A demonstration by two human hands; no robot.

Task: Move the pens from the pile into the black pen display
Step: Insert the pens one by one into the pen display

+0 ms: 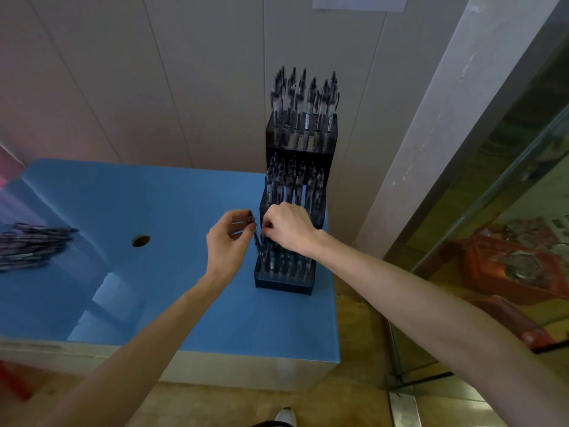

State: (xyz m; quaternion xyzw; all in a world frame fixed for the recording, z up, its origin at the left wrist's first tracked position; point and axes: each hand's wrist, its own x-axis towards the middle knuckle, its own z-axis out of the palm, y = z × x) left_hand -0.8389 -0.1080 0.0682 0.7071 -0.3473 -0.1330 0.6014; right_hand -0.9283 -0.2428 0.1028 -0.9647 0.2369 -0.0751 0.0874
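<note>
- No legible writing on anything.
- Your left hand (229, 241) pinches a pen (254, 231) over the black pen display (284, 282) front tier.
- Your right hand (288, 231), fingers curled, reaches among the racked pens; grip unclear.
- Pile (30, 246) lies far left on the surface (172, 204).

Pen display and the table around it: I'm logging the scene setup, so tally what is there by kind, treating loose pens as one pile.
Black pen display, three stepped tiers: 1
Pile of loose pens: 1
Blue table: 1
Round hole in the tabletop: 1
Hands at the lowest tier: 2, the left hand pinching a pen, the right hand beside it
Total: 6
</note>
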